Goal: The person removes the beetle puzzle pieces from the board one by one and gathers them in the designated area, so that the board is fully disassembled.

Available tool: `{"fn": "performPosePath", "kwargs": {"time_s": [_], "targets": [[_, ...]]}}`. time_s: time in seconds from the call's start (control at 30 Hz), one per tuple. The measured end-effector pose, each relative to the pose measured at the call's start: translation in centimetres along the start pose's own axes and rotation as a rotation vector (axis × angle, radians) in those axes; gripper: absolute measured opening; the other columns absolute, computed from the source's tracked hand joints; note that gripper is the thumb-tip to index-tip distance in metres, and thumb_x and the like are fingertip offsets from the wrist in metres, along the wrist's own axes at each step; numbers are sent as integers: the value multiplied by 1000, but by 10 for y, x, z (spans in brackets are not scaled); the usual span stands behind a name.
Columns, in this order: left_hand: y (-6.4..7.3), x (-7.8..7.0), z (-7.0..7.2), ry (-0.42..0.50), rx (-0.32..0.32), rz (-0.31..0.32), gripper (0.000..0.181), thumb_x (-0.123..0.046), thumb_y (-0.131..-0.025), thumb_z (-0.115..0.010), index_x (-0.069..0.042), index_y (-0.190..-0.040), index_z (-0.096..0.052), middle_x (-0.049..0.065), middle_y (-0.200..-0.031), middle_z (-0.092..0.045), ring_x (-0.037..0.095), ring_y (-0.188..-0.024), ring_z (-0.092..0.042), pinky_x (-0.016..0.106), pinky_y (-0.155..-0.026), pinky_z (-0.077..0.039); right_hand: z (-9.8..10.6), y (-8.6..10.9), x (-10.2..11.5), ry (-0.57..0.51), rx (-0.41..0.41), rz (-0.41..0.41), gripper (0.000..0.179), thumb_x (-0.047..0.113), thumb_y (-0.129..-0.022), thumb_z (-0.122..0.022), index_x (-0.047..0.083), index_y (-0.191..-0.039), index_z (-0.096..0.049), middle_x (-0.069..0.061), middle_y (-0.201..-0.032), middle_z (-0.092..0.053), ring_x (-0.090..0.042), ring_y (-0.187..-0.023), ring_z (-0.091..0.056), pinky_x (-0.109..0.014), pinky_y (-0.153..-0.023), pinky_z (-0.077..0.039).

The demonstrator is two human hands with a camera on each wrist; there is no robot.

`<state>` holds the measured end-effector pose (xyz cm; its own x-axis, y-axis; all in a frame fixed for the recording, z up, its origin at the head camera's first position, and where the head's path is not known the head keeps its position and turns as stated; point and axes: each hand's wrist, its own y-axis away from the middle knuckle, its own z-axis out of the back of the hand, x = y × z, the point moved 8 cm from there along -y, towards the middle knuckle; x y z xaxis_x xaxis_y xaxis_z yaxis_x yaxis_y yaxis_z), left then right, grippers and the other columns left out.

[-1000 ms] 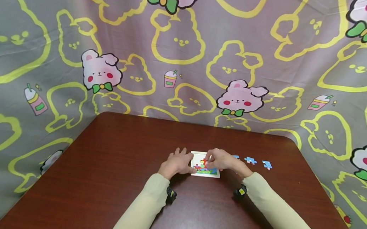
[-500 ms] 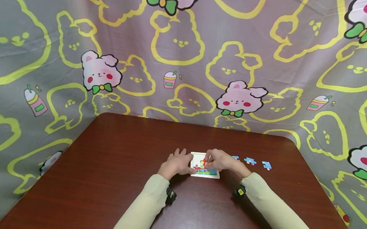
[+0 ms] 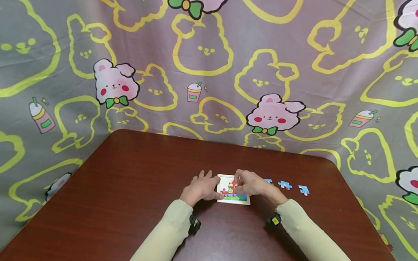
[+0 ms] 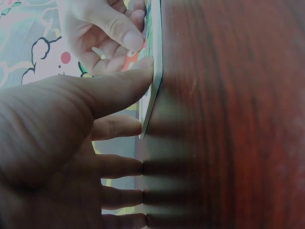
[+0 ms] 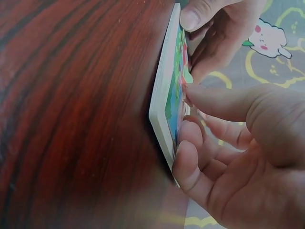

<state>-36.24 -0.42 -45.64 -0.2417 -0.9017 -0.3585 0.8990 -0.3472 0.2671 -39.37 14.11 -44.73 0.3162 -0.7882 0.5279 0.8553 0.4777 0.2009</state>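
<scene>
White-framed and bright with red, green and blue, the small puzzle board (image 3: pixel 234 193) lies flat on the dark wooden table (image 3: pixel 123 205), near the middle and close in front of the person. On its picture face sits a red piece (image 3: pixel 232 186), which the right hand (image 3: pixel 253 185) works at: the thumb and forefinger are curled down onto the board's face, fingertips pressing on the coloured surface, while the other fingers are bent against the board's near right edge, as the right wrist view shows (image 5: pixel 188 143). Whether the piece is pinched or only pressed cannot be told. The left hand (image 3: pixel 201 186) rests on the table just beside the board's left edge, its fingers straight and slightly spread, with the thumb tip (image 4: pixel 143 67) touching the white rim and holding it steady. To the right of the board, well clear of both hands, three loose blue puzzle pieces (image 3: pixel 285 185) lie in a row on the tabletop. Both forearms wear pale cream sleeves (image 3: pixel 307 238). Behind the table hangs a grey cloth (image 3: pixel 213 66) printed with yellow bear outlines and pink rabbits.
</scene>
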Motion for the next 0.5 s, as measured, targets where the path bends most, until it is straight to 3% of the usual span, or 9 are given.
{"fn": "performPosePath", "kwargs": {"time_s": [0.23,0.5], "targets": [[0,0,0,-16,-2,11,69,-49,-91,-65,-22,-150,-42,14,-163,-22,40,-152,-12,56,-120,-19,3,1,11,-36,-29,130,19,16,-88,-73,12,-87,-55,0,-75,-59,-11,-59,-53,-25,-52,-44],[0,-2,1,-16,-9,1,69,-48,-90,-67,-20,-148,-44,16,-162,-25,42,-151,-14,56,-120,-21,11,7,19,-63,-29,140,18,14,-89,-72,13,-85,-54,0,-72,-61,-12,-58,-58,-26,-53,-48]]}}
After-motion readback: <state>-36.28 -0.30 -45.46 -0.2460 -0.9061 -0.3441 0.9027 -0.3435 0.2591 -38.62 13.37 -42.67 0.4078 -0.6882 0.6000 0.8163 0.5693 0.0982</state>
